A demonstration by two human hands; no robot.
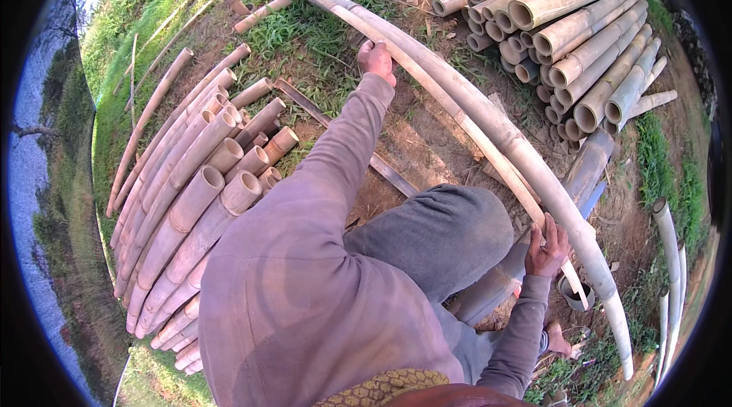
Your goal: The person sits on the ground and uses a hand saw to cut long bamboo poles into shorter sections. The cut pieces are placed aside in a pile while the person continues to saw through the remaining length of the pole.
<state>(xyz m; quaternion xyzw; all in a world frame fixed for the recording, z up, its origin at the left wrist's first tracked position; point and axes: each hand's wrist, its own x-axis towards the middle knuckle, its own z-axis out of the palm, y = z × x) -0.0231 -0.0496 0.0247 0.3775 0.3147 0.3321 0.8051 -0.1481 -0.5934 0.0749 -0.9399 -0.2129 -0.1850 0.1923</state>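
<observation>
A long, narrow strip of split bamboo [467, 123] runs diagonally from upper left to lower right in front of my body. My left hand [377, 62] is closed around its far stretch, my arm reaching forward. Near its lower right end, my right hand [547, 248] grips the strip with the fingers over it. Alongside lies a thicker round bamboo pole [522, 149], close to the strip and beyond it. Toward the upper left the two overlap, and I cannot tell whether they are joined there. Below my bent knee, a thick bamboo log [492, 281] is partly hidden by my leg.
Stacked bamboo pieces [187, 209] lie to my left. Another pile of cut bamboo [568, 49] stands at the upper right, hollow ends facing me. A flat narrow bar [313, 110] lies on the ground. Thin poles [669, 254] are at the right edge. A round hollow piece [573, 294] sits below my right hand.
</observation>
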